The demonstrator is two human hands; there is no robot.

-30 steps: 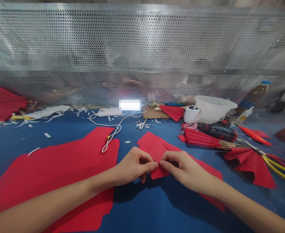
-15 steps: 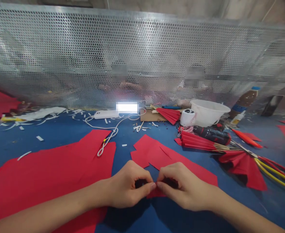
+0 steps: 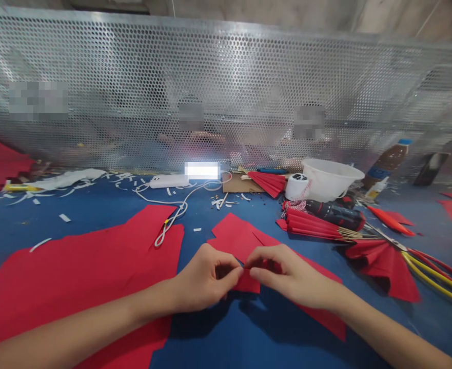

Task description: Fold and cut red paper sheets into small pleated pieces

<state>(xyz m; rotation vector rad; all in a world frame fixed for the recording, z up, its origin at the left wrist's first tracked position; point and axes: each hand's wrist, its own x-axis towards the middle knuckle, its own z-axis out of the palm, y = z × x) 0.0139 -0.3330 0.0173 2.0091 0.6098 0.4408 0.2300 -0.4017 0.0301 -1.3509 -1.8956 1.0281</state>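
Observation:
A small piece of red paper [image 3: 248, 285] hangs between my two hands above the blue table. My left hand [image 3: 204, 279] pinches its upper left edge between thumb and index finger. At the top edge, my right hand [image 3: 287, 274] is closed around the paper, thumb in front and curled index finger just above. Larger cut red paper pieces [image 3: 233, 233] lie behind and under my right hand. Beneath my left forearm spreads a stack of big red sheets [image 3: 106, 266].
A white cable [image 3: 183, 207] rests over the sheets. At right are scissors [image 3: 393, 238], pleated red paper [image 3: 387, 269], a black power tool [image 3: 335, 212], a white bowl [image 3: 329, 179] and a bottle [image 3: 389, 164]. A perforated metal screen [image 3: 226, 66] stands behind.
Both hands have moved slightly up and away with the small paper, showing more of it below the fingers. My right thumb and index finger have loosened a little.

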